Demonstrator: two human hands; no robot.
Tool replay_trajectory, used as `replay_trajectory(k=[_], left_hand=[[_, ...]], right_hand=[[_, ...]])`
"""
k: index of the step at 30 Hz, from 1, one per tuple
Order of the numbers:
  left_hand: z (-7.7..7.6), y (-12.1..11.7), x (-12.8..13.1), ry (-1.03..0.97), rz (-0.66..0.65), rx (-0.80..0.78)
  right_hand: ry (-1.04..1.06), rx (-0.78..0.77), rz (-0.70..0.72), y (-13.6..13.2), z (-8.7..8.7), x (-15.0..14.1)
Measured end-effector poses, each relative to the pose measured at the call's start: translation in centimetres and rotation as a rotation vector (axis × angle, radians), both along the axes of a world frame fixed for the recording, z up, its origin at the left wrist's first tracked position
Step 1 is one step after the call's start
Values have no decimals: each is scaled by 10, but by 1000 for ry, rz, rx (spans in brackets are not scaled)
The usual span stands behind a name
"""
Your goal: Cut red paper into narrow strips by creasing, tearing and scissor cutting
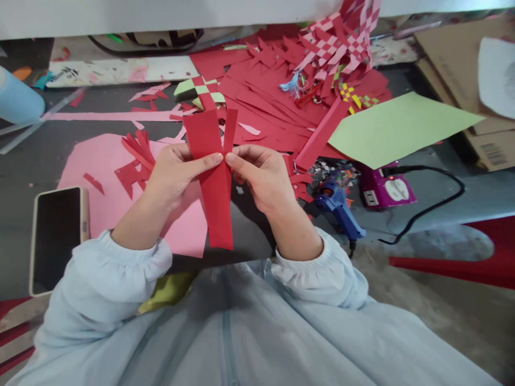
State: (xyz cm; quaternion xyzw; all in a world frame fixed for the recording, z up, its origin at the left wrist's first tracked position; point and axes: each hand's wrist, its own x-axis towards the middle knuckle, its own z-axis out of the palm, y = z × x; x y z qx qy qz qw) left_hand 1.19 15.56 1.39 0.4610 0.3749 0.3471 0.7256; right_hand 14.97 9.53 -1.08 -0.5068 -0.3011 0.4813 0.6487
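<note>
Between my two hands is a long red paper strip (215, 206), held upright above the dark table. My left hand (171, 171) pinches it about halfway along, its thumb lying across the front. From the other side my right hand (259, 174) pinches the strip's right edge, thumb tip almost meeting the left thumb. Above the thumbs the paper parts into a wide piece and a narrow one. The fingers behind the paper are partly hidden. Pink paper (185, 230) lies under my left forearm, with folded red scraps (139, 163) on it.
A phone (56, 241) lies at the left. To the right are a blue glue gun (340, 206), a purple box (386, 187) with a black cable, and green paper (402, 128). Red sheets (257, 107) and woven checked paper pieces (333, 43) pile up at the back, near cardboard (454, 59).
</note>
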Motion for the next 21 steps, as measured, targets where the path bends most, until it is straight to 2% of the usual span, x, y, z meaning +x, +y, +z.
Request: replay_trajectory(k=[11,16,21], left_hand=[[-3,-3,2,-68,-11,-50],[-5,-3,3,-21,39,11],[-5,-2,4,-18,86,28]], right_hand=[[-47,19,-18,-1,1,-1],[-62,-3,-48,-1,1,-1],[-18,-31,15,-2,0,1]])
